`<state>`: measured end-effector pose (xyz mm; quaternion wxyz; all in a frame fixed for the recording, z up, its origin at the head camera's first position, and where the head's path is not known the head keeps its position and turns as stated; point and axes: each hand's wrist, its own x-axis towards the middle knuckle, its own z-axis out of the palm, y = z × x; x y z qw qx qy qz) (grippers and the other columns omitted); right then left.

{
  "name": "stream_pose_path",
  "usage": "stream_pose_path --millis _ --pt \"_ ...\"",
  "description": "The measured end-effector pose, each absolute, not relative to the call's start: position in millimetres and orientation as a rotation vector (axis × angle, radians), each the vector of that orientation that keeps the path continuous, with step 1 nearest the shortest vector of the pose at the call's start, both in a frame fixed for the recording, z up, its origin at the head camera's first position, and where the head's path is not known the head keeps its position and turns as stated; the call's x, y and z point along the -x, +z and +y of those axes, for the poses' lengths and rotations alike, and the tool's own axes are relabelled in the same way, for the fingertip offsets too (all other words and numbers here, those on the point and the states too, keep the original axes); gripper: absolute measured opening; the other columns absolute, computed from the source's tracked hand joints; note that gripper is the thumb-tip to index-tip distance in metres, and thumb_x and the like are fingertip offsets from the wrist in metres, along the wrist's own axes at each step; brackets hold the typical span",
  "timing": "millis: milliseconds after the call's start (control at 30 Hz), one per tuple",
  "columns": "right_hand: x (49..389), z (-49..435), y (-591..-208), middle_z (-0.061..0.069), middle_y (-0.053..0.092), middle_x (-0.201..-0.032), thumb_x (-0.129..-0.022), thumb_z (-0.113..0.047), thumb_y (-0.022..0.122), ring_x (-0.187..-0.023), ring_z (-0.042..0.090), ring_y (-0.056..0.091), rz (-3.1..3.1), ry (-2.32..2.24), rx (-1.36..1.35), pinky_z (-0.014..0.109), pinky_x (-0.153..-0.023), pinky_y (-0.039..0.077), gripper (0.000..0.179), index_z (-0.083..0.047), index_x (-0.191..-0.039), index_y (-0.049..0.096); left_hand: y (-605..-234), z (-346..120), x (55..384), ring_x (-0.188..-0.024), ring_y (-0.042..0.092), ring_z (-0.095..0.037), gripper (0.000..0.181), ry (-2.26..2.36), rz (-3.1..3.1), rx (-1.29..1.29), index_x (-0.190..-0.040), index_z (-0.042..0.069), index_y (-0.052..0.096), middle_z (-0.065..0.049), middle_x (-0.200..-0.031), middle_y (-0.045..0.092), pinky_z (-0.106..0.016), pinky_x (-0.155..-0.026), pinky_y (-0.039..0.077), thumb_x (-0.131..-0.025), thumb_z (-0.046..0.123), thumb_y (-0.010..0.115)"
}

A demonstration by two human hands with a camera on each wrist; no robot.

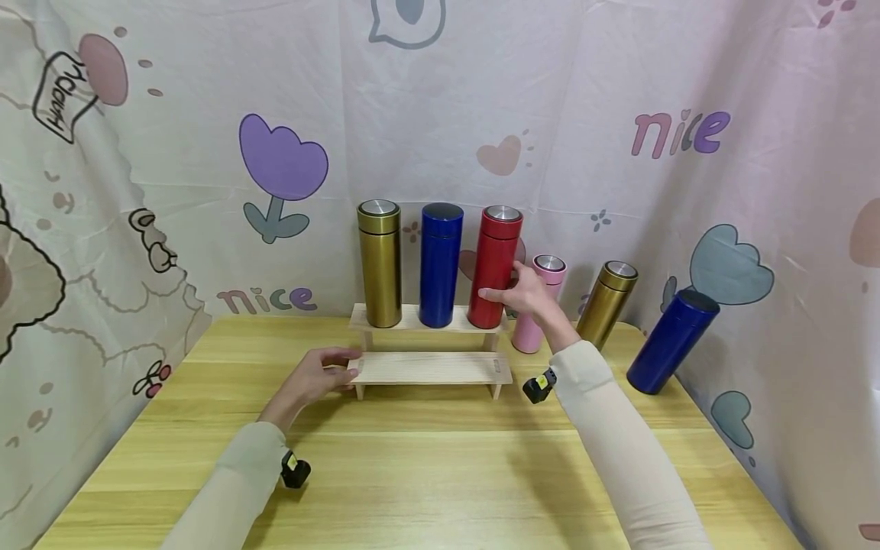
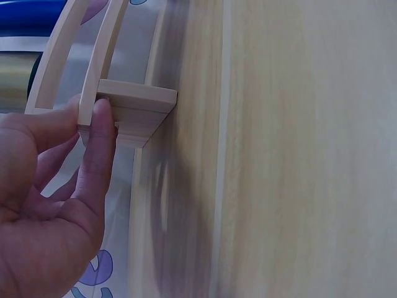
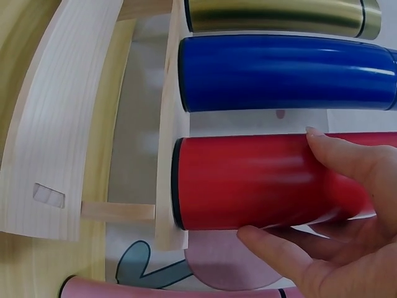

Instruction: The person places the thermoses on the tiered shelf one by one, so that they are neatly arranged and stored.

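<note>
1. Nearest, at the bottom of the head frame, two pale sleeves [image 1: 230, 489] reach in from lower left and lower right, each with a small black camera [image 1: 296, 470] at the wrist, above a wood-grained table [image 1: 412, 473].
2. Left of centre, the left hand [image 1: 309, 382] pinches the left end of the lower tier [image 1: 440, 368] of a wooden rack [image 1: 367, 369], thumb and fingers nearly closed around the board's thin edge.
3. Toward the right of the frame, a tall blue bottle [image 1: 672, 342] stands on the table, looking slanted in this view; just left of it and farther back are a shorter gold bottle [image 1: 606, 304] and a pink bottle [image 1: 528, 334], the latter partly behind the right arm.
4. Right of centre, the right hand [image 1: 528, 294] holds the red bottle [image 1: 493, 260], thumb on one side and fingers curled round the other, spread to its width. Its base meets the right end of the upper tier [image 1: 410, 315].
5. On that tier, left of the red one, stand a dark-blue bottle [image 1: 441, 267] at the middle and a tall gold bottle [image 1: 381, 267] at the left end, well spaced.
6. Farthest, a printed curtain [image 1: 426, 114] fills the upper frame.
</note>
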<state>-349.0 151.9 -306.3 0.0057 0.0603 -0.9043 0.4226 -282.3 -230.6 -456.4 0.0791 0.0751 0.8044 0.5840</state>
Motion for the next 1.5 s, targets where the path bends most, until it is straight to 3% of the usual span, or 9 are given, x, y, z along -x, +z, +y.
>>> stream_pose_path --millis 633,1100,1500 --pt "348.4 153.3 -311.6 0.024 0.060 -0.140 -0.089 -0.032 0.079 -0.129 0.038 0.058 -2.827 1.268 -0.239 0.052 -0.110 0.052 0.078 -0.003 -0.151 0.041 -456.3 -230.3 282.5 -0.097 0.070 -0.017 0.049 1.746 2.409 -0.219 -0.142 -0.008 0.055 -0.032 -0.135 0.056 -0.035 -0.087 0.065 -0.098 0.006 0.069" --pt "346.0 162.9 -313.9 0.027 0.056 -0.142 -0.090 -0.033 0.079 -0.133 0.043 0.055 -2.837 1.274 -0.297 0.055 -0.109 0.053 0.088 -0.001 -0.156 0.032 -455.1 -229.8 281.4 -0.094 0.068 -0.016 0.048 1.721 2.430 -0.217 -0.141 -0.007 0.057 -0.029 -0.130 0.059 -0.035 -0.086 0.066 -0.098 0.007 0.070" --pt "337.7 216.6 -299.9 0.027 0.054 -0.149 -0.096 -0.023 0.072 -0.138 0.040 0.053 -2.828 1.422 -0.255 0.053 -0.115 0.048 0.066 0.000 -0.151 0.043 -458.4 -229.6 284.0 -0.092 0.068 -0.013 0.047 1.774 2.398 -0.196 -0.140 -0.008 0.057 -0.027 -0.125 0.060 -0.033 -0.085 0.066 -0.097 0.004 0.070"
